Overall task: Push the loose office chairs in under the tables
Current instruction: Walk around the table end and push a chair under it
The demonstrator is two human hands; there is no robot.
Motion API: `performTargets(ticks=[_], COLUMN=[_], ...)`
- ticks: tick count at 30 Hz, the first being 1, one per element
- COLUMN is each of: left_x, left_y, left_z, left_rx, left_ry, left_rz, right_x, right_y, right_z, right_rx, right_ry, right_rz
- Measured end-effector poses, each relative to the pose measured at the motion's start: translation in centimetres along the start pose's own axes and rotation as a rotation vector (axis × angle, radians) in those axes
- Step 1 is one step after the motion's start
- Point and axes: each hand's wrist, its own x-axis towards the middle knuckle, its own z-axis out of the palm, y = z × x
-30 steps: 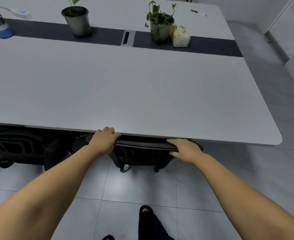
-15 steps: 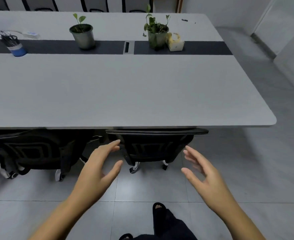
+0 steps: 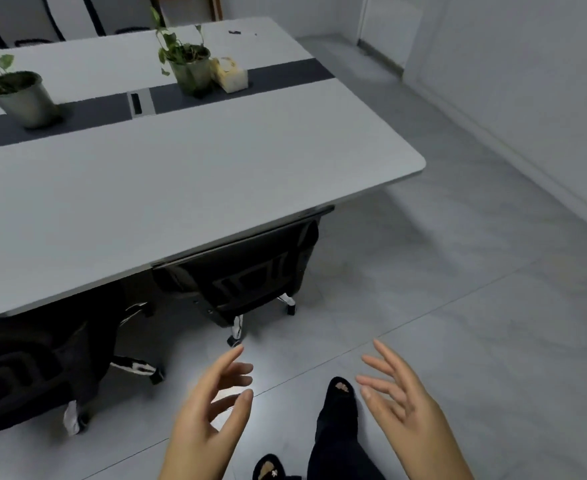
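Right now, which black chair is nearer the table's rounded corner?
The right-hand chair, tucked beside that corner; the other chair sits farther left.

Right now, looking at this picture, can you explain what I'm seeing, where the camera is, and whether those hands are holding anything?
The camera sits on a person's head, looking forward and down. The two bare hands belong to that person: the left hand and right hand hang open over the grey tiled floor, holding nothing. Ahead stands a long pale grey table with a dark centre strip. On the strip are two grey potted plants and a cream tissue box. A black mesh office chair is tucked under the table's edge, with another black chair to its left.
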Motion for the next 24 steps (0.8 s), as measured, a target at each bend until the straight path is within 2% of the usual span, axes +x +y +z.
performTargets(ticks=[10, 24], left_x=[3.4, 11.4], left_y=[4.4, 16.2], left_z=[9.4, 34.1], left_rx=[-0.047, 0.052], left_ry=[-0.237, -0.426], left_rz=[0.059, 0.25], right_x=[-0.4, 9.1], right_y=[1.4, 4.9], right_z=[-8.6, -32.9], right_rx=[0.048, -0.117], right_ry=[0.231, 0.438], right_rz=[0.013, -0.046])
